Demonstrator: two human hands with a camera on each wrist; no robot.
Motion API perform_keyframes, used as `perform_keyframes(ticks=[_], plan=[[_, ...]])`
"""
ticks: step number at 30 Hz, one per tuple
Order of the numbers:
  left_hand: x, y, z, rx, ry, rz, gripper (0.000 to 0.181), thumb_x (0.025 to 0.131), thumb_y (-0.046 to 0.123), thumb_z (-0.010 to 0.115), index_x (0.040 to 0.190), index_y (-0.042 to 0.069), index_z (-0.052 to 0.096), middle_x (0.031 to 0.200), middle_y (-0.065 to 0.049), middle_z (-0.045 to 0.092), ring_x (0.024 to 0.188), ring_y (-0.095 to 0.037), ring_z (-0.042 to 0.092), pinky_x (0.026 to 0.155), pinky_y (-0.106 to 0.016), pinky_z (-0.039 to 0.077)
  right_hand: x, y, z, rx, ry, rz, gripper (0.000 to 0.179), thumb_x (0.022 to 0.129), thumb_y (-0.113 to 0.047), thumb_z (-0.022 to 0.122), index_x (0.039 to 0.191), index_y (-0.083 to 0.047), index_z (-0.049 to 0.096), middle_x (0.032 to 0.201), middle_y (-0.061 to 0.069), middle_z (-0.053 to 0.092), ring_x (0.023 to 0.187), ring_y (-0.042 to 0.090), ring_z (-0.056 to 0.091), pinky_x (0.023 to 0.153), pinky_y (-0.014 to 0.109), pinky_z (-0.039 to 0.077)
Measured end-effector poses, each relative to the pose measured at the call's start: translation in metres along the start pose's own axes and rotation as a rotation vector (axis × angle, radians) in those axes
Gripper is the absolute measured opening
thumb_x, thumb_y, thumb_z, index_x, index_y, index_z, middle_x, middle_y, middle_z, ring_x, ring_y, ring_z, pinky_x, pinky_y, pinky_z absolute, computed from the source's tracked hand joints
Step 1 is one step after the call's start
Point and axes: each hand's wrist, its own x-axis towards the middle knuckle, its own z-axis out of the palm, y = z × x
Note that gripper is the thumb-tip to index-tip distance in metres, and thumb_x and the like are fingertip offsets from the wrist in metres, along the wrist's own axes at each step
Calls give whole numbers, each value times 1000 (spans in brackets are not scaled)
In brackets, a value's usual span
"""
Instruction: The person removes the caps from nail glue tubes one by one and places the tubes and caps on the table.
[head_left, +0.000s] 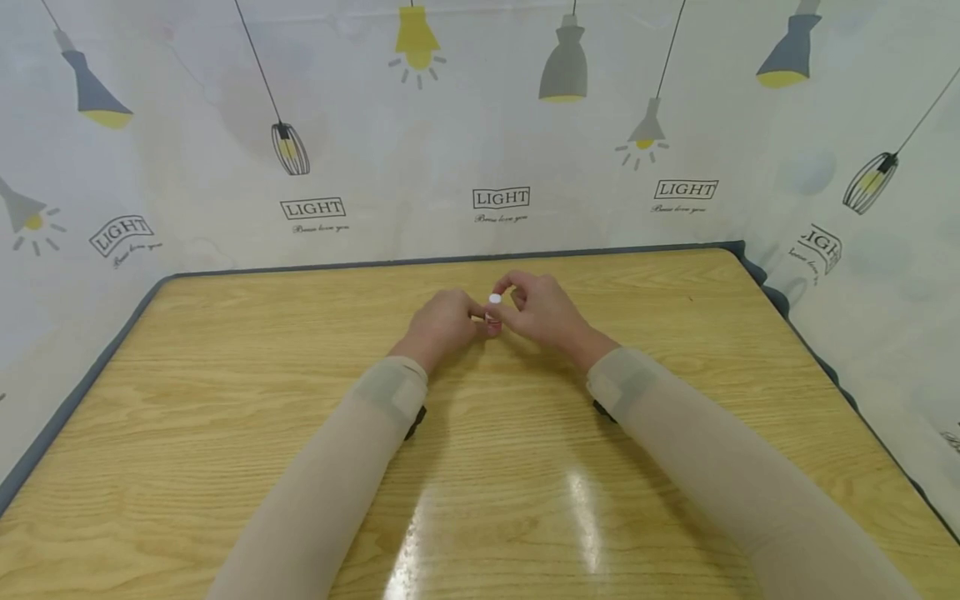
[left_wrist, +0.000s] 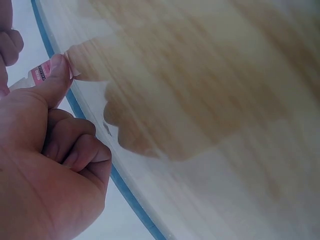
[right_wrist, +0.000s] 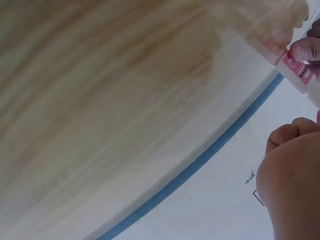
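A small bottle (head_left: 492, 318) with a white cap (head_left: 495, 298) and a pink label stands upright at the table's far middle. My left hand (head_left: 446, 321) pinches its lower part; in the left wrist view the thumb presses beside the label (left_wrist: 39, 73) and the other fingers curl inward. From the other side my right hand (head_left: 551, 312) has its thumb and index finger at the cap, its remaining fingers bent. In the right wrist view the bottle (right_wrist: 300, 70) is cut by the frame edge, and the right hand's (right_wrist: 295, 170) fingertips are out of sight.
The wooden table (head_left: 300, 375) has a dark blue edge (head_left: 360, 265) along the back and sides. Close behind it hangs a white curtain (head_left: 405, 167) printed with lamps, which also runs along both sides.
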Motion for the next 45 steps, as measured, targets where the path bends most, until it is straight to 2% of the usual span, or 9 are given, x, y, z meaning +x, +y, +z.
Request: perform_keyframes(ticks=[4, 8, 16, 26, 36, 45], plan=[[0, 0, 0, -11, -9, -19, 31, 95, 47, 79, 123, 33, 81, 144, 1, 69, 118, -19, 60, 104, -44, 51, 0, 0, 0, -13, -6, 57, 32, 97, -36, 78, 109, -8, 68, 56, -6, 34, 50, 10, 29, 51, 24, 25], [1, 1, -1, -8, -14, -24, 33, 95, 48, 78, 125, 35, 80, 147, 0, 68, 123, -19, 61, 107, -46, 51, -1, 1, 0, -27, 5, 83, 33, 98, -36, 76, 107, -5, 67, 57, -5, 33, 49, 11, 30, 51, 26, 27], [2, -1, -1, -14, -12, -14, 35, 95, 49, 77, 126, 32, 79, 146, -1, 69, 126, -20, 63, 110, -46, 51, 0, 3, 1, -48, 15, 53, 27, 99, -34, 77, 103, -9, 68, 57, -5, 35, 49, 11, 31, 52, 26, 28], [3, -2, 1, 16, 17, 3, 34, 96, 50, 77, 123, 30, 81, 138, -1, 73, 105, -19, 60, 95, -42, 53, 1, 2, -1, -54, 13, 7, 25, 101, -29, 74, 107, -5, 70, 57, -4, 38, 51, 11, 32, 53, 27, 28], [2, -1, 1, -21, -12, -12, 34, 93, 51, 80, 119, 29, 83, 137, 1, 74, 112, -20, 62, 100, -44, 52, -1, 2, 0, -28, -41, 0, 18, 105, -20, 68, 114, -5, 68, 56, -5, 37, 48, 11, 31, 50, 25, 27], [2, -2, 1, -17, 8, 8, 31, 94, 49, 80, 117, 29, 84, 134, 2, 75, 108, -19, 62, 97, -42, 53, -1, 2, 0, 4, -46, -35, 17, 106, -18, 66, 115, -5, 70, 56, -6, 35, 49, 11, 30, 51, 26, 27]])
